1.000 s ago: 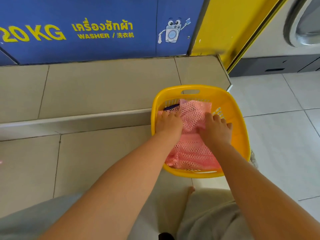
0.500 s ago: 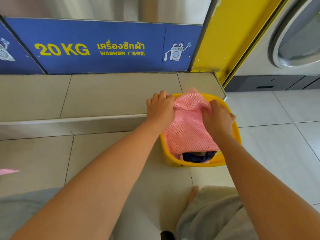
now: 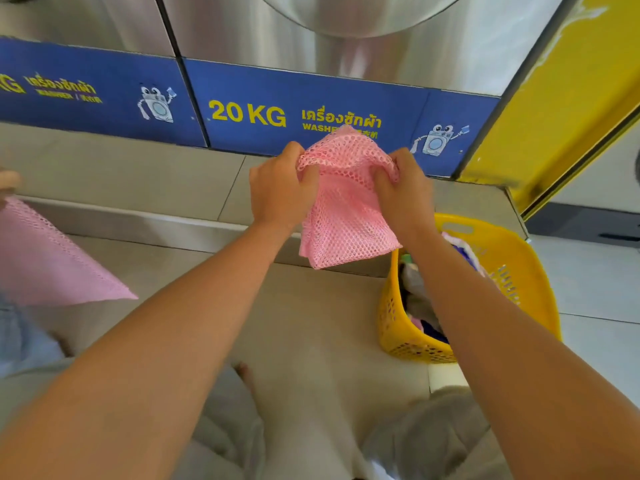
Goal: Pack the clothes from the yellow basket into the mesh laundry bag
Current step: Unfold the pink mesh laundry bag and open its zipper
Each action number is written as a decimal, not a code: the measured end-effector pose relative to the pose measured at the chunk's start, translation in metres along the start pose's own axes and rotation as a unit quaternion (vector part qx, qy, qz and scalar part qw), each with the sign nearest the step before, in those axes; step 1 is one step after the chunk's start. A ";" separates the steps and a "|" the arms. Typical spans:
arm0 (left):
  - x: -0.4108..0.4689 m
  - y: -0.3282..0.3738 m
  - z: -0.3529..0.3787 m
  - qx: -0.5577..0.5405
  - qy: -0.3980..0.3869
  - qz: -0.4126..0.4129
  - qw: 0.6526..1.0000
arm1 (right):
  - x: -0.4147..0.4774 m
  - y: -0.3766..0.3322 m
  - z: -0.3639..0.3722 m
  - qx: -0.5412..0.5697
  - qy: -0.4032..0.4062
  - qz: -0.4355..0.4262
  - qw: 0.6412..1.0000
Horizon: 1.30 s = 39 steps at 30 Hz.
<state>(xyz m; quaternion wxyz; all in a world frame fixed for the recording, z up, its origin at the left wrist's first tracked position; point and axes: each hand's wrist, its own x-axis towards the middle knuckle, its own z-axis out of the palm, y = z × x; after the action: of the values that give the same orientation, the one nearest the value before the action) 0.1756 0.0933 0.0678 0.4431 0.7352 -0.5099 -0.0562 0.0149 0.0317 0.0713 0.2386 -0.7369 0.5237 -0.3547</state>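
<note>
Steel-fronted washing machines (image 3: 346, 36) are lining the wall ahead of you. Each is carrying a blue band (image 3: 311, 109) with yellow "20 KG" lettering and a cartoon washer. A raised tiled step (image 3: 121, 168) is running along their base.

From your head camera, both of your arms are reaching forward. Your left hand (image 3: 277, 188) and right hand (image 3: 405, 188) are holding the pink mesh laundry bag (image 3: 346, 209) up in front of the blue band. The fingers of each hand are clenched around bunched mesh at its top, one hand on each side. The rest of the bag is hanging down between your wrists, clear of the floor.

The yellow basket (image 3: 526, 282) is sitting on the floor at your lower right, partly under your right forearm, with mixed clothes (image 3: 414, 289) piled inside.

At the far left edge, another person's hand (image 3: 8, 180) is holding a second pink mesh bag (image 3: 45, 258).
</note>
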 end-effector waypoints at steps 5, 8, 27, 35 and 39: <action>-0.019 -0.073 -0.005 0.012 -0.139 -0.142 0.980 | -0.016 0.024 0.064 -0.009 -0.149 0.069 0.986; -0.039 -0.103 0.010 -0.055 -0.224 -0.234 0.945 | -0.036 0.052 0.094 -0.045 -0.222 0.118 0.967; -0.070 -0.163 0.104 -0.039 -0.400 -0.330 0.854 | -0.096 0.136 0.147 0.018 -0.411 0.137 0.901; -0.071 -0.168 0.102 -0.028 -0.375 -0.338 0.863 | -0.102 0.131 0.160 -0.021 -0.413 0.090 0.906; -0.077 -0.166 0.100 0.146 -0.252 -0.286 0.913 | -0.103 0.127 0.162 0.036 -0.393 0.139 0.908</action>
<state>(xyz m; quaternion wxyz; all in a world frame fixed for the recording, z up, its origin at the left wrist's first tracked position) 0.2020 0.1095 -0.1385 0.1529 0.8677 -0.3748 -0.2886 0.0433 0.0825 -0.1511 0.4985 -0.7271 0.4716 -0.0178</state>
